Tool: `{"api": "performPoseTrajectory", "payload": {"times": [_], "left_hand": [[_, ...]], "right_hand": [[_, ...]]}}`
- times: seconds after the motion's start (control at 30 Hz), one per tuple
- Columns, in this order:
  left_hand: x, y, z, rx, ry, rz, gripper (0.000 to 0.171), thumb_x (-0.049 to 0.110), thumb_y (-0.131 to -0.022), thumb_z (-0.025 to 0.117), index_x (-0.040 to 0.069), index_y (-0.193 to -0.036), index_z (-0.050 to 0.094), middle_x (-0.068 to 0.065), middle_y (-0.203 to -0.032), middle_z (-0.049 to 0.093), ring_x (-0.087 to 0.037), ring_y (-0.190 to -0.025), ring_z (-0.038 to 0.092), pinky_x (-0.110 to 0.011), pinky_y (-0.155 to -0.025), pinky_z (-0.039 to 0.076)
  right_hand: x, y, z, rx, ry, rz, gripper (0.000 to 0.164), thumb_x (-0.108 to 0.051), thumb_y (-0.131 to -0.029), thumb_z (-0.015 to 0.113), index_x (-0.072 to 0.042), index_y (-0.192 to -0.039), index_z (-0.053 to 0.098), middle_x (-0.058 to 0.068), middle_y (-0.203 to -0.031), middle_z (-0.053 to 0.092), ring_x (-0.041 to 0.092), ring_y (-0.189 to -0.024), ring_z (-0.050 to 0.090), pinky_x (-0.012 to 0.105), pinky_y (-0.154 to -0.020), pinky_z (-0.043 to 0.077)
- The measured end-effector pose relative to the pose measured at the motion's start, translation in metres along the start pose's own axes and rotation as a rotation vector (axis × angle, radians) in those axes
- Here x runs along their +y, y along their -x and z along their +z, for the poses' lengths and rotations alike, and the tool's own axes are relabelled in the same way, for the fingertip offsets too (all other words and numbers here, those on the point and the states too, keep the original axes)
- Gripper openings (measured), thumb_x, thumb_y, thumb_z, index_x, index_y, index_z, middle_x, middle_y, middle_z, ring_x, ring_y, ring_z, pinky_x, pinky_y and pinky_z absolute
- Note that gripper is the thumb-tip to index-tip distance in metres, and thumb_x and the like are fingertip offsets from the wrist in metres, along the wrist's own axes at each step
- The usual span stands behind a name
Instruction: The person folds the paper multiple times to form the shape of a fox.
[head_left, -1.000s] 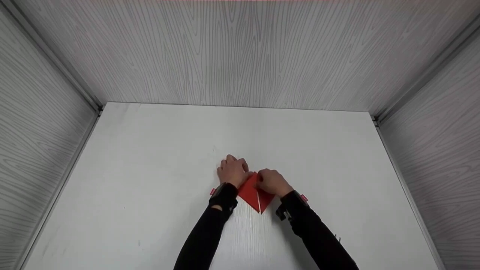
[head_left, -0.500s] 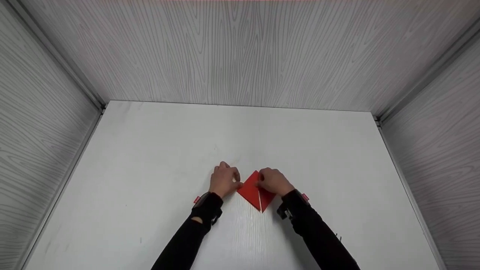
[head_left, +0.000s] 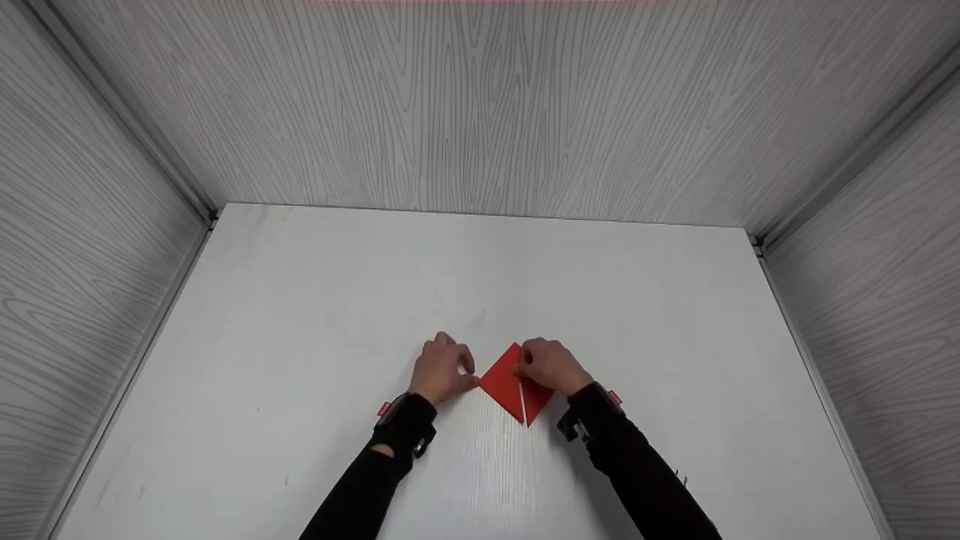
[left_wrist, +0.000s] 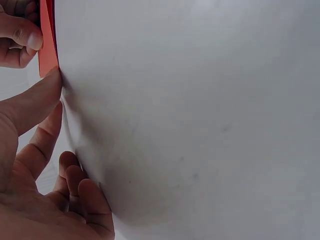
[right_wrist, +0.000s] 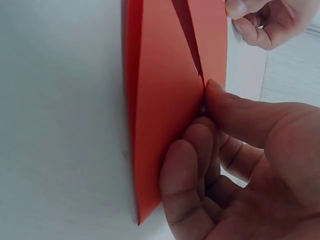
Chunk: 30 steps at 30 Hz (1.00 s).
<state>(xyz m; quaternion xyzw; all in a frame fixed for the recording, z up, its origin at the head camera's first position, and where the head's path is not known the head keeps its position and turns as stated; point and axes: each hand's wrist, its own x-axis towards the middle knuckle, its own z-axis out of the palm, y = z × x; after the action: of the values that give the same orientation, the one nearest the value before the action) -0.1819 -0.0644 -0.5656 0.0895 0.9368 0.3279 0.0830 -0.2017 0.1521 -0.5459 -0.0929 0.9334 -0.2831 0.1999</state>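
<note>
A red sheet of paper, folded into a diamond with a slit down its middle, lies on the white table. My left hand is at its left corner, the thumb touching that tip. The index finger bends apart from the thumb, and the other fingers rest loosely on the table. On the paper's right half, my right hand curls its fingers. In the right wrist view, its thumb and fingers pinch the paper beside the slit, where two flaps meet. The right hand covers part of the right flap.
The white table is enclosed by grey wood-grain panels at the back, left and right. Small dark marks show beside the right sleeve.
My left hand has slid leftward and toward me, off the paper's upper left edge to its left corner. The right hand keeps its place on the paper.
</note>
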Motion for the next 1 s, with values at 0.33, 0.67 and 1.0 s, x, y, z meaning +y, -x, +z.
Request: {"api": "performPoseTrajectory", "payload": {"times": [0.33, 0.67, 1.0], "left_hand": [[-0.001, 0.001, -0.003, -0.01, 0.014, -0.019, 0.013, 0.01, -0.08, 0.087, 0.008, -0.083, 0.074, -0.009, -0.098, 0.053, -0.03, -0.096, 0.051, -0.043, -0.082, 0.048], [0.002, 0.001, -0.002, -0.017, 0.018, -0.034, 0.014, 0.012, -0.079, 0.088, 0.009, -0.082, 0.074, -0.011, -0.102, 0.054, -0.031, -0.099, 0.052, -0.044, -0.083, 0.048], [0.002, 0.001, -0.001, -0.018, 0.021, -0.052, 0.014, 0.012, -0.079, 0.087, 0.01, -0.081, 0.073, -0.009, -0.101, 0.053, -0.029, -0.098, 0.051, -0.044, -0.081, 0.048]], "right_hand": [[0.0, -0.003, -0.001, -0.034, 0.019, -0.004, 0.022, -0.022, -0.098, 0.07, -0.006, -0.086, 0.06, 0.002, -0.077, 0.051, 0.017, -0.07, 0.047, 0.029, -0.063, 0.039], [0.014, 0.001, -0.006, 0.109, -0.033, -0.017, 0.017, -0.019, -0.098, 0.072, -0.004, -0.095, 0.067, 0.003, -0.08, 0.061, 0.017, -0.072, 0.054, 0.031, -0.064, 0.046], [0.001, 0.002, -0.009, 0.101, 0.096, 0.013, 0.02, -0.016, -0.091, 0.078, 0.0, -0.091, 0.067, 0.007, -0.079, 0.062, 0.02, -0.074, 0.057, 0.036, -0.067, 0.051]]}}
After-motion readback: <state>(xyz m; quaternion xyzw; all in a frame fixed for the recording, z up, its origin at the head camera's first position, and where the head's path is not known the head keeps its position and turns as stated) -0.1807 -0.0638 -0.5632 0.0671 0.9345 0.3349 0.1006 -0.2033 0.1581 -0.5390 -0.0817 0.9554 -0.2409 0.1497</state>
